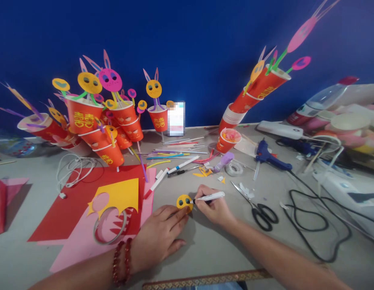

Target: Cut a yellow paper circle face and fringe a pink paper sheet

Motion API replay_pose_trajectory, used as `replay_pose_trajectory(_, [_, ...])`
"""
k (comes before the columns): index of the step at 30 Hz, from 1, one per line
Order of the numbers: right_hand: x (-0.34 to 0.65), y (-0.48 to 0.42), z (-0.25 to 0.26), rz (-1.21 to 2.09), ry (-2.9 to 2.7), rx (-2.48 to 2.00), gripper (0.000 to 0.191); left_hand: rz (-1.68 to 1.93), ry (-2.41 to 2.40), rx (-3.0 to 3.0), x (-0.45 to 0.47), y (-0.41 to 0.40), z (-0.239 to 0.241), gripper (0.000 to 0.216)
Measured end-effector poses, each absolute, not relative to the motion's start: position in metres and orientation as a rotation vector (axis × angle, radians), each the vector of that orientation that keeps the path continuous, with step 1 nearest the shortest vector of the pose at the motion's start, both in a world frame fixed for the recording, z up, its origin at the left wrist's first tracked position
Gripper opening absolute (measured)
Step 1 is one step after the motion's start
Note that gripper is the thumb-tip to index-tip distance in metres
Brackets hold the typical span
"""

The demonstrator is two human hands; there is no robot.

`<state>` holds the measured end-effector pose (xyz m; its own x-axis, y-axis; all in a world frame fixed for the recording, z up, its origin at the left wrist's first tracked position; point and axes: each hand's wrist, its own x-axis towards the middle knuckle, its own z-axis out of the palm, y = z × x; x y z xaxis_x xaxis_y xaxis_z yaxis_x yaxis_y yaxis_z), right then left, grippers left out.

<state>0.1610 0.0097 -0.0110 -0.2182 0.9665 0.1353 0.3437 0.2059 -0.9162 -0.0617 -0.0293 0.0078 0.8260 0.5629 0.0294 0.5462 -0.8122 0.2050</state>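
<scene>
A small yellow paper disc with two dark eye spots lies on the grey table. My left hand rests flat beside it, fingers stretched out, fingertips pressing the disc's lower edge. A beaded bracelet is on that wrist. My right hand is closed on a white marker, its dark tip touching the disc's right side.
Red, pink and yellow paper sheets and a tape ring lie left. Black scissors, a blue glue gun and black cables lie right. Red cups with paper bunny faces stand behind, with straws and pens.
</scene>
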Motion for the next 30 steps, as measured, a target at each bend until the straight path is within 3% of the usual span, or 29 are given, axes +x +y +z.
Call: replay_pose_trajectory(30, [0.1617,0.0094,-0.0136,1.042,-1.652,-1.243,0.012,0.108,0.883,2.798,-0.0626,-0.0297,0.0065,0.052])
